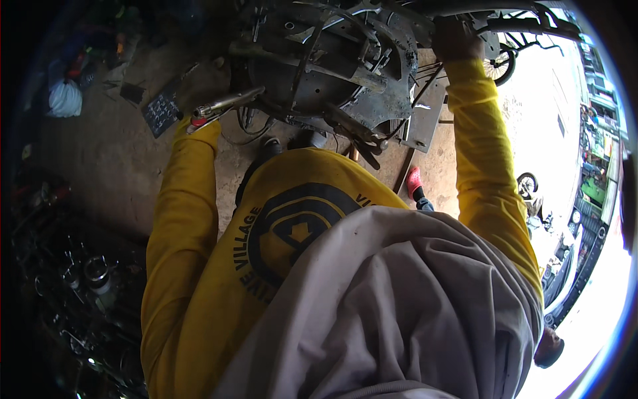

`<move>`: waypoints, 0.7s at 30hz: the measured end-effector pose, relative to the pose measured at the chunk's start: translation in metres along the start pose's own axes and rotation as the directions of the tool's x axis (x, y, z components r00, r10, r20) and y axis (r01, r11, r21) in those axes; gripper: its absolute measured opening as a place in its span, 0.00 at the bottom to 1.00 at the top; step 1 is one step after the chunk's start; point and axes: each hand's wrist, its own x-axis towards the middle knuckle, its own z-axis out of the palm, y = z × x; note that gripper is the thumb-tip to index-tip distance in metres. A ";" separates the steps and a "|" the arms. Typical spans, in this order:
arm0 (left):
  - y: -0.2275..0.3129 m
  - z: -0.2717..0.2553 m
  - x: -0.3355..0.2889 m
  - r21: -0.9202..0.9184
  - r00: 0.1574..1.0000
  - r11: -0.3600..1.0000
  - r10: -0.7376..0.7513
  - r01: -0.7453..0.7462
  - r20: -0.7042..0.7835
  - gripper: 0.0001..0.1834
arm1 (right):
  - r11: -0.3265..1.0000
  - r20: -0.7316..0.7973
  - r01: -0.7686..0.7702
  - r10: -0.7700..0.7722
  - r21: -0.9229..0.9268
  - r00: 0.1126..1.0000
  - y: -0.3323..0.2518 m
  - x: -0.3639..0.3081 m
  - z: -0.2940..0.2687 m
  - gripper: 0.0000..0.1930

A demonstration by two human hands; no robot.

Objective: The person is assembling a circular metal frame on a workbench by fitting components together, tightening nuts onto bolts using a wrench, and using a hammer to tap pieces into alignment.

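In front of me a workbench of dark metal (379, 103) carries bars, flat plates and cables. My right hand (458, 40) is curled at its far right end, beside a dark metal bar (525, 26); what lies in the fingers is hidden. My left hand (209, 86) is in deep shadow at the left end of the bench. Across its cuff lies a shiny metal tool (229, 103) with a long body and a red part; its kind is unclear. Shadow hides how the left fingers meet it.
A dark panel with pale marks (161, 113) lies on the floor at left, beyond it a white bag (65, 99). Dim metal parts crowd the lower left, around a round can (98, 274). A red shoe (415, 179) shows right of me. Wheels (502, 66) stand at right.
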 end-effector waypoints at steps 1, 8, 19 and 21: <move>-0.003 0.004 -0.001 0.009 0.998 0.998 0.057 -0.057 -0.012 0.10 | 0.999 0.017 -0.046 0.045 0.025 0.999 0.001 -0.009 -0.005 0.10; -0.023 0.093 -0.010 0.040 0.940 0.962 0.274 -0.271 -0.205 0.10 | 0.951 -0.014 -0.186 0.188 -0.248 0.982 0.024 0.001 0.026 0.11; -0.005 0.001 0.001 -0.040 0.973 0.997 0.057 -0.068 -0.223 0.11 | 0.465 0.111 -0.335 0.445 0.820 0.889 -0.021 -0.152 -0.002 0.23; -0.004 0.023 0.000 -0.042 0.977 0.999 -0.031 0.022 -0.212 0.11 | 0.052 0.258 -0.310 0.434 0.949 0.863 -0.056 -0.215 0.009 0.23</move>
